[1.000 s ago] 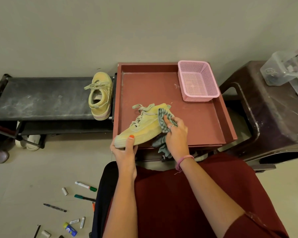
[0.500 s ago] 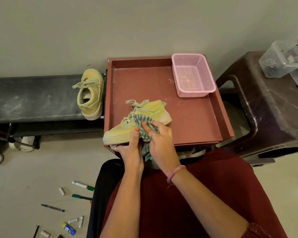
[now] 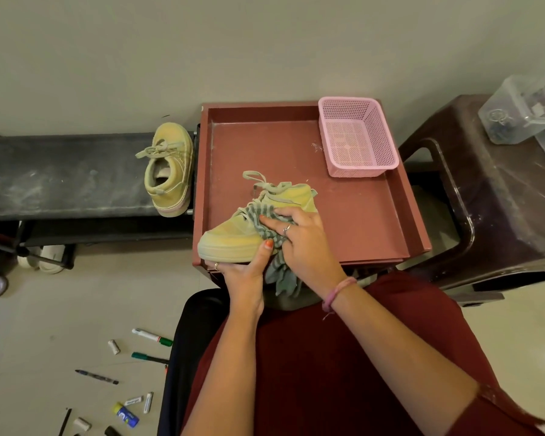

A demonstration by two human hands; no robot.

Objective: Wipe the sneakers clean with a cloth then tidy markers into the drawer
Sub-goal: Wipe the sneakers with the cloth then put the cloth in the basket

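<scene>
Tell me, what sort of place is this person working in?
Most likely a room in a home, perhaps near an entryway. A low dark shoe rack stands against the wall with a sneaker on it and more footwear underneath, the floor is pale tile, and a plastic stool stands alongside.

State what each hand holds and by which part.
The left hand grips the sneaker at its toe end, thumb on the side, fingers under the sole. The right hand presses the bunched striped cloth against the sneaker's side.
</scene>
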